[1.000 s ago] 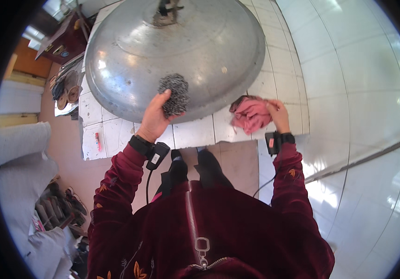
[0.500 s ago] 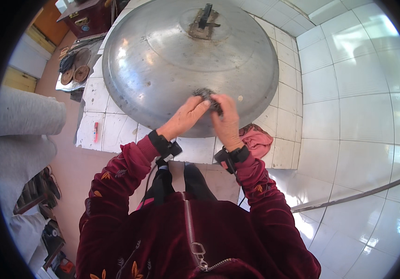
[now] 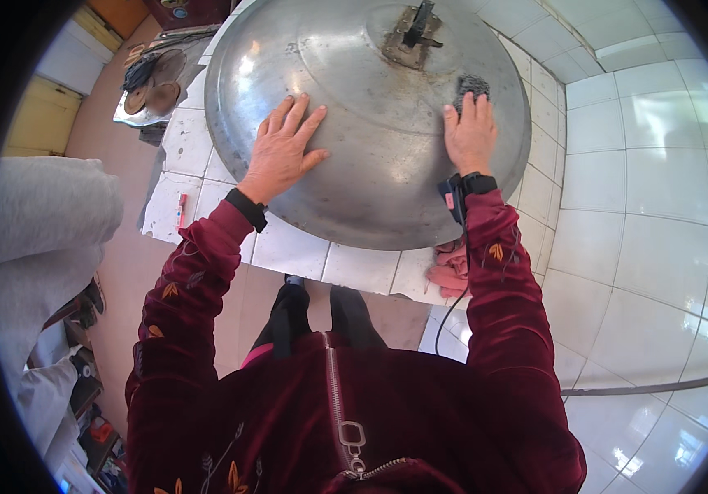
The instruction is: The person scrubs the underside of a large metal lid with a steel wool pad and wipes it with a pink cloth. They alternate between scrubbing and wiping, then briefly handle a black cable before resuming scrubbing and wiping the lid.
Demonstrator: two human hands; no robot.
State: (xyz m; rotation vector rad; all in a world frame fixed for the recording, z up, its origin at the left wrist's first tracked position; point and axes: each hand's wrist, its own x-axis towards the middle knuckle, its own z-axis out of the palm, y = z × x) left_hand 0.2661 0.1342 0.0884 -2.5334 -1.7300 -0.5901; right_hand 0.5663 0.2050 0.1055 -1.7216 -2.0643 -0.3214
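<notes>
Lid of domed grey metal (image 3: 370,156) lies near the front edge of the white-tiled surface (image 3: 292,251). Left hand (image 3: 280,155) is spread flat on it; right hand (image 3: 471,142) covers dark-grey wiry scrubber (image 3: 473,84), its grip I cannot tell. Uneven pressing could tilt the lid.

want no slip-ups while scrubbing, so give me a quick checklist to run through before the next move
1. Right hand on the grey scrubber: ok, fingers over its near side.
2. Left hand on the metal lid: ok, fingers spread.
3. Lid handle clear of both hands: ok.
4. Pink cloth off the lid: cannot tell, partly hidden by the right sleeve.
5. Cable clear of the cloth: cannot tell.
6. Lid steady underneath: cannot tell, underside hidden.
</notes>
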